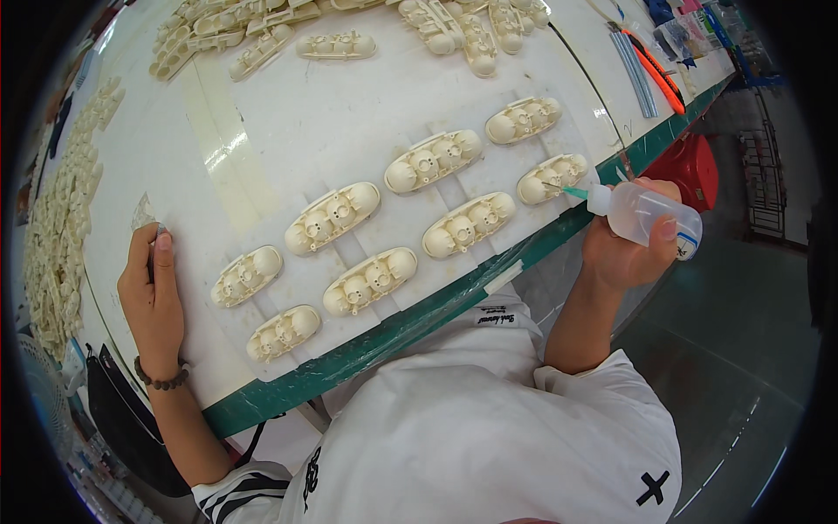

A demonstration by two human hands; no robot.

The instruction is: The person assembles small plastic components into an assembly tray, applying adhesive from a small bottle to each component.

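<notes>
My right hand grips a translucent squeeze bottle, tilted on its side, with a green needle tip. The needle's thin end is at the cream plastic part at the right end of the near row; whether it touches cannot be made out. Similar oblong cream parts with round hollows and small posts lie in two slanting rows on a pale sheet. On the left, my left hand is closed near the tabletop. Something small and dark shows between its thumb and fingers, beside a clear scrap.
Piles of cream parts lie at the far edge and along the left. Grey strips and an orange-handled tool rest at the far right. A green edge borders the table; a red stool stands beyond it.
</notes>
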